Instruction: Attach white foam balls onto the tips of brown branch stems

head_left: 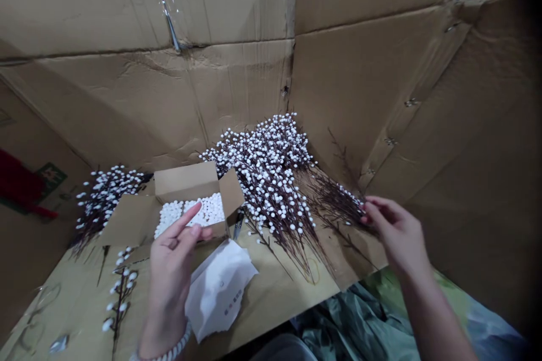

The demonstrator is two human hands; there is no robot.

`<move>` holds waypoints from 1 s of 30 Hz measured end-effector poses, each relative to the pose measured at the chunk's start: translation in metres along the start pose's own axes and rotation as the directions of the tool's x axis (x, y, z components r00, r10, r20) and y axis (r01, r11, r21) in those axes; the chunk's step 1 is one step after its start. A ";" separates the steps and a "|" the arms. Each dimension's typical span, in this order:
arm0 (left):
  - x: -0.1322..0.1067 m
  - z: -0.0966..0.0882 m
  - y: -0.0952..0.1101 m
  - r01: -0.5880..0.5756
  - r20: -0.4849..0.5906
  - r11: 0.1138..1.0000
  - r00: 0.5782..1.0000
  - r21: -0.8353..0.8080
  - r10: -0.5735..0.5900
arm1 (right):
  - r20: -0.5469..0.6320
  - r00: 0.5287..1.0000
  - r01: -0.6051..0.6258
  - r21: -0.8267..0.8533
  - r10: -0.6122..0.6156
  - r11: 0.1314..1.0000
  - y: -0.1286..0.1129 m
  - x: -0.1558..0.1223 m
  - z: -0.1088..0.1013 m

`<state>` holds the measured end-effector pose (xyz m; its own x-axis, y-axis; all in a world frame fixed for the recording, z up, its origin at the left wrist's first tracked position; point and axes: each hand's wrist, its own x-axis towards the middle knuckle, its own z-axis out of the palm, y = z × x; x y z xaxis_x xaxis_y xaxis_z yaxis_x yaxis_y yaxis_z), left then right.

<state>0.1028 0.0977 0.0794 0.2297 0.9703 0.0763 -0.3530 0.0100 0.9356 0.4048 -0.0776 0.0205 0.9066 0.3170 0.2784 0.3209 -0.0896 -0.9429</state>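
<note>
Watching through the head camera, I saw the left hand (171, 271) raised just in front of an open cardboard box (186, 183) of loose white buds (190, 215), its fingers (186, 220) loosely spread, the index pointing at the box, nothing visible in them. The right hand (396, 234) reached over a dark twig (339, 197) at the edge of a heap of white-budded pussy willow stems (266, 180); its fingertips (367, 208) curled together at the twig, though I couldn't tell whether they pinched it. A crumpled paper napkin (220, 287) and small scissors (238, 224) lay between the hands on flattened cardboard (271, 307).
</note>
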 end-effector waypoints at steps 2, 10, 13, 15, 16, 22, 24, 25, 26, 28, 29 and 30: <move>-0.008 0.001 -0.005 0.042 0.054 0.997 0.997 0.070 -0.046 | 0.172 0.977 -0.166 0.247 0.125 0.955 -0.023 -0.038 0.014; -0.050 -0.009 -0.024 0.151 0.384 0.972 0.899 0.178 -0.210 | 0.725 0.637 -0.737 0.473 0.261 0.483 -0.073 -0.162 0.082; -0.058 -0.024 -0.033 0.134 0.358 0.969 0.912 0.206 -0.202 | 0.792 0.568 -0.771 0.415 0.225 0.483 -0.069 -0.186 0.099; -0.062 -0.033 -0.038 0.192 0.266 0.964 0.935 0.183 -0.236 | 0.802 0.560 -0.756 0.394 0.207 0.522 -0.065 -0.200 0.109; -0.065 -0.038 -0.041 0.225 0.241 0.957 0.934 0.181 -0.265 | 0.801 0.566 -0.739 0.389 0.195 0.550 -0.063 -0.206 0.113; -0.088 -0.071 -0.054 0.238 0.000 0.951 0.970 0.197 -0.243 | 0.776 0.607 -0.615 0.321 0.173 0.720 -0.052 -0.238 0.123; -0.094 -0.083 -0.057 0.206 -0.052 0.962 0.978 0.180 -0.200 | 0.765 0.630 -0.511 0.278 0.134 0.813 -0.043 -0.232 0.122; -0.097 -0.088 -0.057 0.194 -0.102 0.967 0.979 0.166 -0.179 | 0.745 0.658 -0.420 0.246 0.107 0.873 -0.037 -0.224 0.122; -0.099 -0.094 -0.057 0.186 -0.139 0.972 0.976 0.147 -0.166 | 0.711 0.700 -0.299 0.196 0.075 0.934 -0.030 -0.214 0.121; -0.102 -0.102 -0.057 0.180 -0.218 0.978 0.964 0.102 -0.154 | 0.639 0.768 0.005 0.068 -0.048 0.998 -0.016 -0.190 0.122; -0.103 -0.105 -0.056 0.186 -0.248 0.979 0.955 0.081 -0.161 | 0.619 0.776 0.158 -0.001 -0.124 0.987 -0.009 -0.178 0.124; -0.104 -0.108 -0.056 0.201 -0.272 0.977 0.946 0.066 -0.176 | 0.623 0.759 0.294 -0.067 -0.190 0.953 -0.003 -0.167 0.127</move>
<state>0.0011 0.0222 -0.0180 0.0327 0.9819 -0.1866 -0.2394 0.1890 0.9523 0.2172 -0.0100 -0.0466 0.4564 0.8457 0.2767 0.5912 -0.0559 -0.8046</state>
